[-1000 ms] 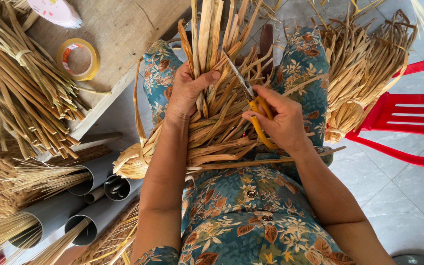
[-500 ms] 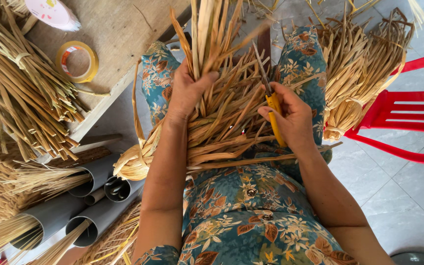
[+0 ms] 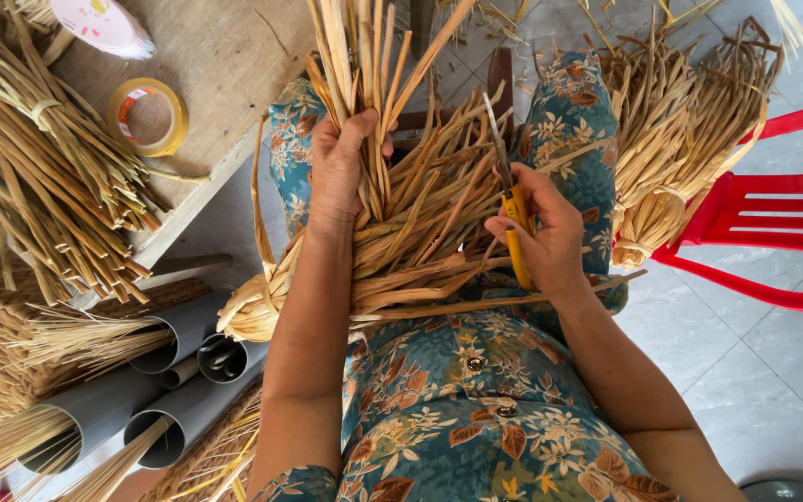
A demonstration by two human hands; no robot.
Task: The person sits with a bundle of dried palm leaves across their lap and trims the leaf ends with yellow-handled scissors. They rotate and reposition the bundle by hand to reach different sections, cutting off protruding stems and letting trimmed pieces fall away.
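Now left hand (image 3: 341, 172) grips straw bundle (image 3: 420, 232); right hand (image 3: 541, 237) holds scissors (image 3: 510, 200).

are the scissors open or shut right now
Shut, or nearly: the scissors in the right hand show their blades as one thin line, no gap visible, pointing up among the straw strips.

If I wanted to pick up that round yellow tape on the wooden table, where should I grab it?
Pinch the roll of tape across its ring wall, one finger in the open hole, coming from above. It lies flat on the wooden table, so the sides offer little hold.
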